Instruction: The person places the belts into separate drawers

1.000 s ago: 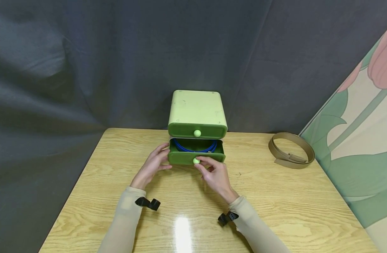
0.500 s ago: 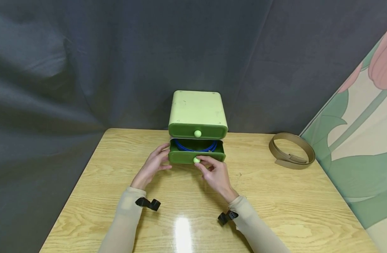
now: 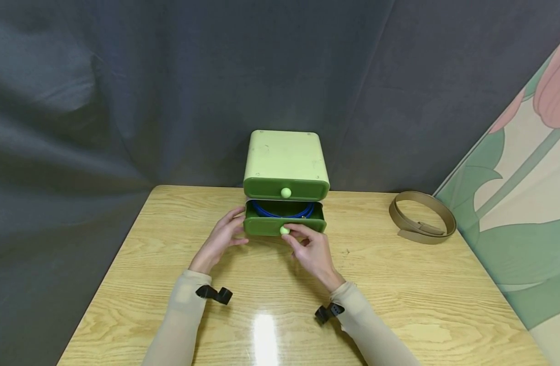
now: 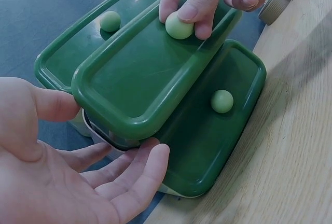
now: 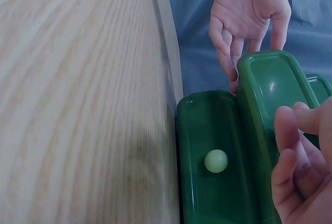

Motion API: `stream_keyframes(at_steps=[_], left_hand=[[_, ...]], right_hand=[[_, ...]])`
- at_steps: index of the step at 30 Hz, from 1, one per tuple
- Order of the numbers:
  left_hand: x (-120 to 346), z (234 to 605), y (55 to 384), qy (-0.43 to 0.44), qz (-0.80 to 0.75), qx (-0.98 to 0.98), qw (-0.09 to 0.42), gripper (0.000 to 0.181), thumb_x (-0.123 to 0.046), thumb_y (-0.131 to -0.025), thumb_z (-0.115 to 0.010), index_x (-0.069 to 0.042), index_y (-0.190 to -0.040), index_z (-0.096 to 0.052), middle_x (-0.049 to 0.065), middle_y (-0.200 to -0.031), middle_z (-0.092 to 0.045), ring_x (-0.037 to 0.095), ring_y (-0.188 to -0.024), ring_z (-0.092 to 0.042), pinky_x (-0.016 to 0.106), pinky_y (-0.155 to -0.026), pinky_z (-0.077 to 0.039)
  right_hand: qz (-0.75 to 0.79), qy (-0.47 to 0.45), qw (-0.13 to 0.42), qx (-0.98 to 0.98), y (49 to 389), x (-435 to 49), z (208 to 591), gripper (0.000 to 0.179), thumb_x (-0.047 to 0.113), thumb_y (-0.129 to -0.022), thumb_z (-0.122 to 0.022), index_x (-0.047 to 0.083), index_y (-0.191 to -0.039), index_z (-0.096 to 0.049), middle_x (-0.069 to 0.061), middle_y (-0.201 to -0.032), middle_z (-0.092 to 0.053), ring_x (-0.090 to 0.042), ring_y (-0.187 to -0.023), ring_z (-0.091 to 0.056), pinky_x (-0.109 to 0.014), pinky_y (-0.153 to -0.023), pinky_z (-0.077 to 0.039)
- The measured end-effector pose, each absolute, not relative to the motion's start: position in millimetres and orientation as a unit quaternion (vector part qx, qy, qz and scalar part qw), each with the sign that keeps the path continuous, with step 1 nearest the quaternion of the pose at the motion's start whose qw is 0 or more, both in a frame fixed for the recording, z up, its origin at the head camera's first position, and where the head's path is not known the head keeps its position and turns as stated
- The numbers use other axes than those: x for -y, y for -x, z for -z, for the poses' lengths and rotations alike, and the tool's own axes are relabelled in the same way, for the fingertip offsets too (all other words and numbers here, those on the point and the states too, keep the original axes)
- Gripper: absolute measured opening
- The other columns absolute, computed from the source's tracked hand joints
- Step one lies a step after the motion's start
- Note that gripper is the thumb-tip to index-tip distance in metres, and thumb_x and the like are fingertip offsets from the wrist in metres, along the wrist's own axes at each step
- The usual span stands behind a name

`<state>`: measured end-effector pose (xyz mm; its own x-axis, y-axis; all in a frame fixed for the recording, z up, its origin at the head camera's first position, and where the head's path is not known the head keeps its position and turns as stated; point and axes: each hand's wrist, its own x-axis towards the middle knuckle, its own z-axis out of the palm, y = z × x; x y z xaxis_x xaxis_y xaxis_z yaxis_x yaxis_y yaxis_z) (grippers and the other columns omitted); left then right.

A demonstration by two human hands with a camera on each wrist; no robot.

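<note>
A small cream-and-green drawer cabinet stands at the back of the table. Its middle drawer is pulled partway out, and a coiled blue cable lies inside. My right hand pinches that drawer's round pale-green knob between thumb and fingers. At the drawer's left end is my left hand, its fingers loosely extended. In the left wrist view, its thumb lies by the front corner and the other fingers reach beneath. The top drawer and bottom drawer are closed.
A rolled tan belt lies on the wooden table at the right. Behind the cabinet hangs a dark curtain. A floral-patterned panel borders the table's right side.
The middle drawer has slid very slightly inward, with my right hand still pinching its knob. My left hand has stayed almost where it was.
</note>
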<state>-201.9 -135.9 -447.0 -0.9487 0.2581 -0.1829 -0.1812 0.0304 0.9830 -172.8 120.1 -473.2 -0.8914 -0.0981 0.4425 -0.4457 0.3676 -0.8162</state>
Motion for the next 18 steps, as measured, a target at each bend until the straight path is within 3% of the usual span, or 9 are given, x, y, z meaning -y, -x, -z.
stream_keyframes(at_steps=[4, 6, 9, 14, 18], left_hand=[[135.9, 447.7, 201.9, -0.028, -0.696, -0.700, 0.158, 0.059, -0.030, -0.116, -0.039, -0.009, -0.170, -0.025, 0.023, -0.158, -0.045, 0.040, -0.137, -0.056, 0.034, -0.096, -0.059], [136.0, 448.5, 202.2, -0.030, -0.695, -0.701, 0.158, 0.059, -0.031, -0.116, -0.040, -0.009, -0.169, -0.025, 0.023, -0.159, -0.045, 0.040, -0.138, -0.056, 0.035, -0.097, -0.059], [136.3, 448.8, 202.7, -0.029, -0.696, -0.700, 0.158, 0.059, -0.032, -0.116, -0.040, -0.010, -0.169, -0.026, 0.022, -0.159, -0.045, 0.041, -0.139, -0.055, 0.036, -0.098, -0.059], [136.5, 448.3, 202.8, -0.027, -0.697, -0.699, 0.158, 0.059, -0.032, -0.116, -0.041, -0.011, -0.169, -0.027, 0.021, -0.161, -0.043, 0.042, -0.141, -0.054, 0.038, -0.100, -0.059], [136.2, 448.5, 202.3, -0.025, -0.697, -0.699, 0.158, 0.059, -0.033, -0.116, -0.040, -0.010, -0.169, -0.027, 0.022, -0.161, -0.043, 0.043, -0.141, -0.054, 0.037, -0.100, -0.059]], right_hand=[[-0.539, -0.163, 0.165, 0.810, 172.9, -118.9, 472.9, 0.024, 0.004, -0.093, -0.082, 0.005, -0.116, -0.081, -0.016, -0.091, -0.082, 0.002, -0.044, -0.059, -0.020, -0.045, -0.050], [-0.542, -0.164, 0.165, 0.808, 173.2, -118.8, 472.6, 0.024, 0.003, -0.093, -0.082, 0.004, -0.117, -0.081, -0.017, -0.091, -0.081, 0.005, -0.044, -0.057, -0.020, -0.044, -0.049], [-0.541, -0.166, 0.163, 0.808, 173.7, -119.4, 471.7, 0.023, 0.006, -0.094, -0.082, 0.007, -0.117, -0.081, -0.015, -0.091, -0.082, -0.003, -0.044, -0.061, -0.020, -0.044, -0.050], [-0.543, -0.171, 0.159, 0.807, 174.7, -120.2, 471.3, 0.021, 0.009, -0.095, -0.081, 0.011, -0.116, -0.082, -0.011, -0.091, -0.082, -0.029, -0.045, -0.066, -0.022, -0.044, -0.050], [-0.544, -0.172, 0.158, 0.806, 174.8, -120.1, 471.9, 0.021, 0.009, -0.095, -0.081, 0.011, -0.116, -0.082, -0.012, -0.090, -0.082, -0.039, -0.047, -0.065, -0.023, -0.043, -0.050]])
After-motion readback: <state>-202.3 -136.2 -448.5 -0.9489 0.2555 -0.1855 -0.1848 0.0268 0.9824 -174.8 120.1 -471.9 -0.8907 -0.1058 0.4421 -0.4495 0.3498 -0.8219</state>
